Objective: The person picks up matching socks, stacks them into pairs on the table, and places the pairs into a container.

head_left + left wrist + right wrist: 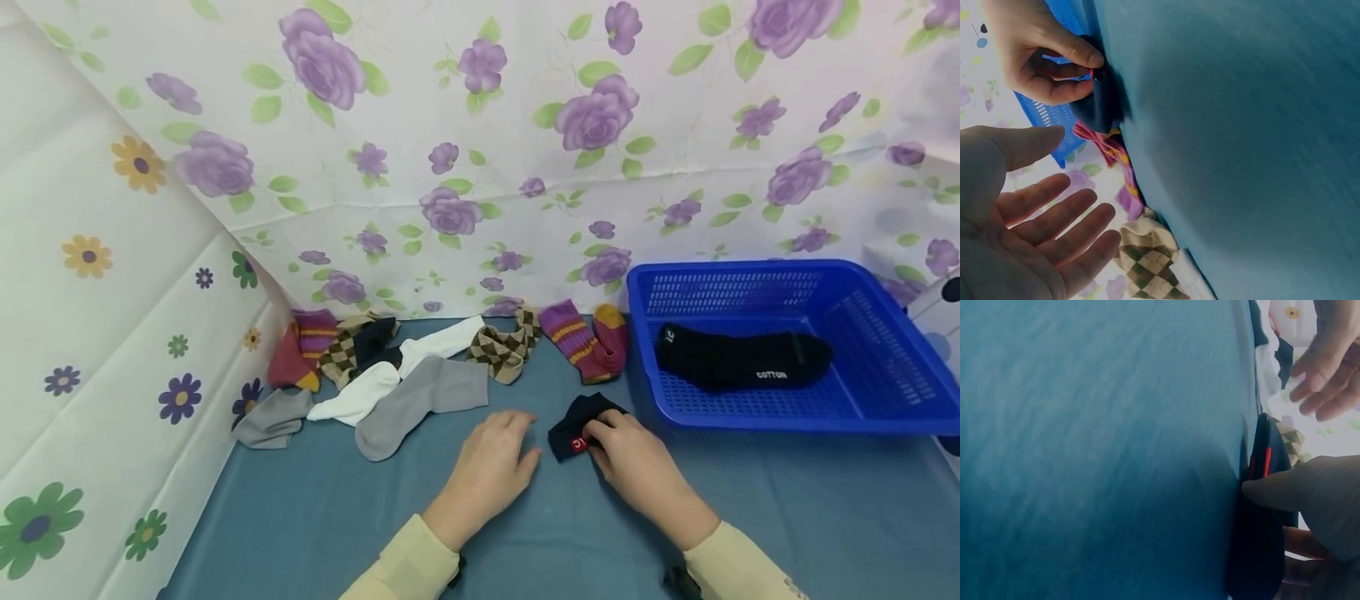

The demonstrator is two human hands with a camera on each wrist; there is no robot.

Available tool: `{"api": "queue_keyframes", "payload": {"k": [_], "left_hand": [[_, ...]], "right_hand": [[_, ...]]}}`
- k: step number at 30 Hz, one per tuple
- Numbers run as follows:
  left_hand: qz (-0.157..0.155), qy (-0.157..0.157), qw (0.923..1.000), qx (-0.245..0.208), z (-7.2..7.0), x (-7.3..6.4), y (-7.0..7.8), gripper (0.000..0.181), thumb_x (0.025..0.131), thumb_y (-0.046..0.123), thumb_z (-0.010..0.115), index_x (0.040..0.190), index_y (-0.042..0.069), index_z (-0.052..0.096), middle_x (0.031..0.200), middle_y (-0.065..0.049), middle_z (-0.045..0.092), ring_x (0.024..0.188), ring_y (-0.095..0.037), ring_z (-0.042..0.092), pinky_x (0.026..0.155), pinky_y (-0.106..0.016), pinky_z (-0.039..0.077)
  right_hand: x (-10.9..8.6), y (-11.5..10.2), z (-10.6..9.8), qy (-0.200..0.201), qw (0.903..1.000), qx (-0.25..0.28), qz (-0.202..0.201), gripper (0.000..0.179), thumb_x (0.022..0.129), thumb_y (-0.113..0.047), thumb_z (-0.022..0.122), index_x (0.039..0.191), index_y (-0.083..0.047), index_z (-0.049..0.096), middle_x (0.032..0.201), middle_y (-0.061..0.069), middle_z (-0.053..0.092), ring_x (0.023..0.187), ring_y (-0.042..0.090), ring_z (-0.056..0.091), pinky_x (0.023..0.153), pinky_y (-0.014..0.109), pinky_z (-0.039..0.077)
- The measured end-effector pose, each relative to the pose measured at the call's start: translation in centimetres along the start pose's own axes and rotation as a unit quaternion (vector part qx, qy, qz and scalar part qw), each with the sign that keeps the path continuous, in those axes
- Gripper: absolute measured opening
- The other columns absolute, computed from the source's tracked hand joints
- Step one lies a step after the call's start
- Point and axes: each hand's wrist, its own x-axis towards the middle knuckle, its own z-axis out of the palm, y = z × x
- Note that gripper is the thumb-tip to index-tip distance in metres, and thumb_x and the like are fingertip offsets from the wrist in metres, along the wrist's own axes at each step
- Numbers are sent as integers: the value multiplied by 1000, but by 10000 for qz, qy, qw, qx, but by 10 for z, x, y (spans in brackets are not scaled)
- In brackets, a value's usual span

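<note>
My right hand [639, 467] pinches a dark navy sock [576, 419] with a red label, low over the table just left of the basket. In the right wrist view, the thumb presses on the sock [1257, 550] near its red mark while other fingers lie behind it. To the left of that sock, my left hand [487, 467] hovers with nothing in it. The left wrist view shows the left hand [1041, 231] palm up to the camera, thumb and fingers spread apart.
A blue basket [795, 421] on the right holds black socks [738, 358] marked COTTON. Along the back lie a purple-and-maroon striped sock [573, 333], a checkered sock [502, 350], a grey sock [420, 400], a white sock [367, 392] and several others. A floral sheet [480, 167] hangs behind.
</note>
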Motion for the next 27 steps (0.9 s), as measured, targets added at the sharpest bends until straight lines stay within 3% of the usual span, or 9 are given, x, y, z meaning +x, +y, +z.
{"api": "queue_keyframes", "payload": {"k": [8, 12, 15, 18, 23, 27], "left_hand": [[469, -555, 9973, -65, -5, 1, 16, 70, 78, 35, 75, 137, 15, 43, 130, -3, 53, 120, -17, 52, 95, -34, 48], [616, -480, 9967, 200, -3, 7, 19, 78, 79, 27, 76, 143, 13, 33, 131, -5, 53, 118, -19, 54, 92, -33, 49], [743, -206, 9962, 396, -2, 11, 18, 70, 84, 23, 70, 142, 11, 34, 116, -4, 61, 102, -16, 61, 79, -28, 52], [878, 56, 9953, 411, -3, 13, 16, 50, 88, 20, 64, 134, 11, 45, 101, -1, 65, 85, -11, 64, 68, -22, 51], [804, 251, 9964, -127, -11, 17, 11, 24, 92, 19, 60, 115, 14, 59, 100, 0, 67, 83, -9, 65, 72, -20, 52], [614, 39, 9946, -839, -20, 21, 7, 17, 93, 24, 59, 108, 17, 64, 96, 3, 67, 79, -3, 62, 70, -18, 51]], "right_hand": [[-2, -16, -7, -227, 9987, 456, -98, 12, 85, -25, 69, 94, -27, 62, 93, -12, 63, 87, 7, 63, 75, 31, 53], [2, -28, -17, -111, 9944, 931, -489, 13, 87, -23, 67, 97, -29, 60, 88, -16, 60, 81, -1, 59, 70, 24, 51], [4, -35, -23, 43, 9884, 1303, -780, 16, 88, -21, 65, 101, -29, 60, 90, -17, 61, 82, -3, 58, 69, 21, 50], [4, -38, -28, 326, 9835, 1569, -841, 25, 87, -21, 67, 110, -27, 59, 102, -13, 62, 93, 1, 60, 75, 22, 52], [3, -34, -31, 810, 9791, 1733, -687, 41, 80, -17, 75, 117, -23, 59, 112, -8, 62, 101, 7, 62, 78, 25, 53], [5, -32, -32, 1071, 9793, 1600, -626, 38, 75, -10, 78, 107, -22, 65, 102, -9, 66, 93, 4, 64, 74, 22, 53]]}}
